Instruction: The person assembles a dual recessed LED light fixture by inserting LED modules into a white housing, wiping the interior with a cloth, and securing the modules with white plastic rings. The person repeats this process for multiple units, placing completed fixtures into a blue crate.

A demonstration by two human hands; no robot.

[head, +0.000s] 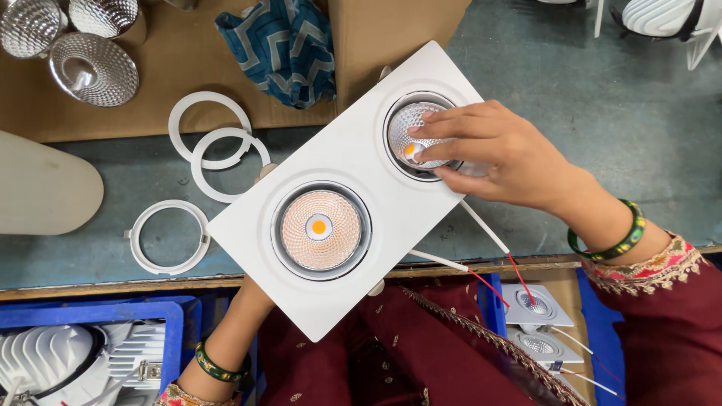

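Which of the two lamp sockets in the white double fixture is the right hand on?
The upper-right socket: the right hand rests fingertips on its silver reflector. The lower-left socket sits uncovered, untouched from above.

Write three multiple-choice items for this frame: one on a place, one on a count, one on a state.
1. Where are the right hand's fingers?
A. in the upper lamp cup
B. on the blue cloth
C. in the blue crate

2. How many loose white rings lie on the bench?
A. one
B. three
C. five

3. How is the white double lamp frame held?
A. flat on the bench
B. hanging by its wires
C. propped from below by the left hand

Answers: 1 A, fingertips sit inside that cup. 2 B, two overlap and one lies apart. 3 C, the left forearm runs under the frame.
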